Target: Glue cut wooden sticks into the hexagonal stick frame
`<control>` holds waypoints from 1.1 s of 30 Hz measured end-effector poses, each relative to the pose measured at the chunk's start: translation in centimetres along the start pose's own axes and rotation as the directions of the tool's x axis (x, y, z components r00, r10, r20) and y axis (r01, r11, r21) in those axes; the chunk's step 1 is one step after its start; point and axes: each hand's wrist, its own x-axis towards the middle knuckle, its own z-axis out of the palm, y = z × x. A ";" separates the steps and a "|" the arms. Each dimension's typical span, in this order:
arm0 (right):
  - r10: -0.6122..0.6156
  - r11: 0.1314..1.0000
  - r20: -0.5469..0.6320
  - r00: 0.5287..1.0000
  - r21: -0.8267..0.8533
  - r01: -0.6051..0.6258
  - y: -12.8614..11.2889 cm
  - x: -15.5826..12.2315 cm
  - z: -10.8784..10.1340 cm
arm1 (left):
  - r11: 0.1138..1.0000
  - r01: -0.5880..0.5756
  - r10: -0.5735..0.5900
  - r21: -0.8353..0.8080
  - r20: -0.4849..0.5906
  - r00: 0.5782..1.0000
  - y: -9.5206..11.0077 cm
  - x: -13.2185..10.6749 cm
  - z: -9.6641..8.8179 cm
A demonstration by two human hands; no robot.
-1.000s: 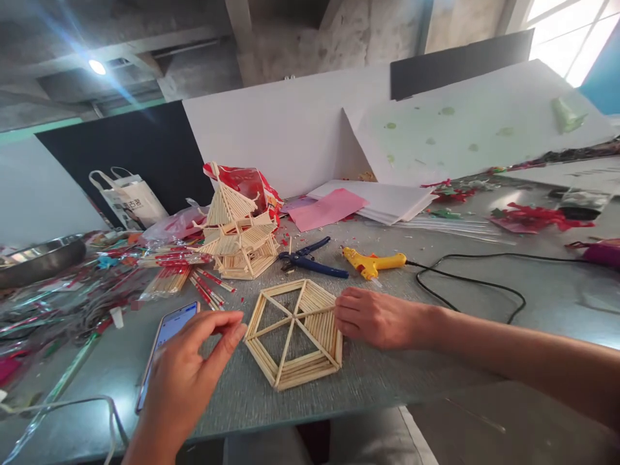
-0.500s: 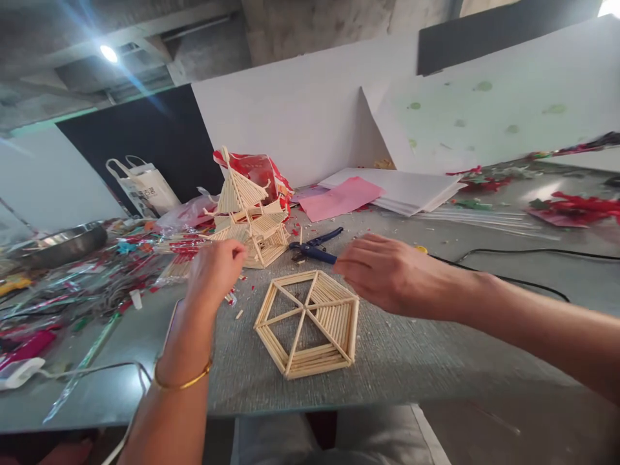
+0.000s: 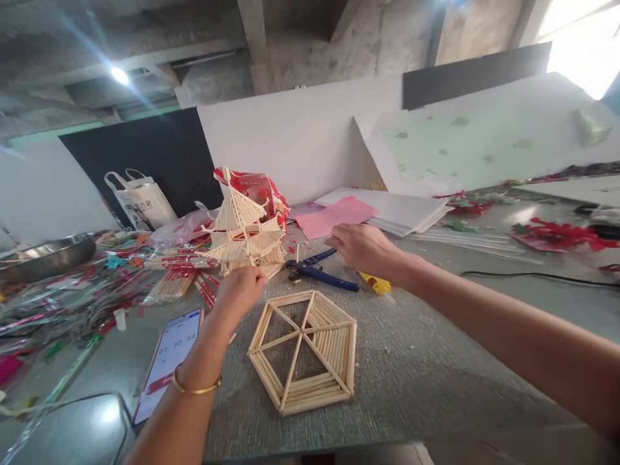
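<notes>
Stick tower [image 3: 245,226] sits toward the back of the grey table [image 3: 426,374], at about 11 o'clock if you take the flat stick hexagon [image 3: 334,336] as the middle of the clock. Left hand [image 3: 239,292] is right at the tower's base, fingers curled shut into a loose fist. It's so close it looks like it's touching the bottom tier, but honestly I can't tell if there's anything pinched in there. Gold bracelet [image 3: 194,389] on that wrist, fwiw. Right hand [image 3: 365,248] is up around 1 o'clock, hovering over the handles of the blue cutters [image 3: 322,274], with the yellow glue gun [image 3: 375,283] poking out just under the wrist. Its fingers are bent and pointing left, and I can't tell whether they're gripping anything. Phone [image 3: 169,358] lies face up at 9 o'clock, screen lit. Pink paper [image 3: 336,215] is further back at 12, and bundles of loose sticks [image 3: 169,284] are piled at 10, just left of the tower.
</notes>
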 end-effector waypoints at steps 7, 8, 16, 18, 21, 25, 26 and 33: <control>-0.287 0.947 0.234 0.929 -0.075 0.312 -0.6 7.4 6.8 | 0.993 0.072 -0.099 -0.098 -0.311 0.945 -0.9 -1.5 0.4; -0.317 0.934 0.250 0.915 -0.086 0.347 -1.0 8.2 7.7 | 0.992 0.054 -0.090 -0.115 -0.334 0.938 -0.9 -1.5 0.5; -0.447 0.853 0.293 0.845 -0.145 0.502 -1.2 8.2 6.8 | 0.963 -0.068 -0.063 -0.261 -0.463 0.884 -0.2 -1.8 0.7; -0.460 0.845 0.281 0.842 -0.152 0.512 -1.2 5.9 4.7 | 0.948 -0.099 -0.070 -0.301 -0.503 0.862 0.0 -2.0 0.4; -0.514 0.843 0.176 0.839 -0.078 0.533 -2.4 0.8 1.7 | 0.934 -0.134 -0.061 -0.332 -0.516 0.854 0.5 -2.3 0.0; -0.451 0.883 0.062 0.891 0.180 0.434 -4.8 -5.5 -0.1 | 0.864 -0.223 0.045 -0.451 -0.372 0.927 1.6 -2.8 -0.3; -0.465 0.867 0.043 0.885 0.227 0.444 -5.3 -6.4 -0.2 | 0.839 -0.252 0.099 -0.483 -0.319 0.942 1.9 -3.0 -0.4; -0.429 0.819 0.006 0.903 0.424 0.387 -5.7 -8.7 1.2 | 0.774 -0.330 0.449 -0.540 0.100 0.888 3.4 -4.3 -0.9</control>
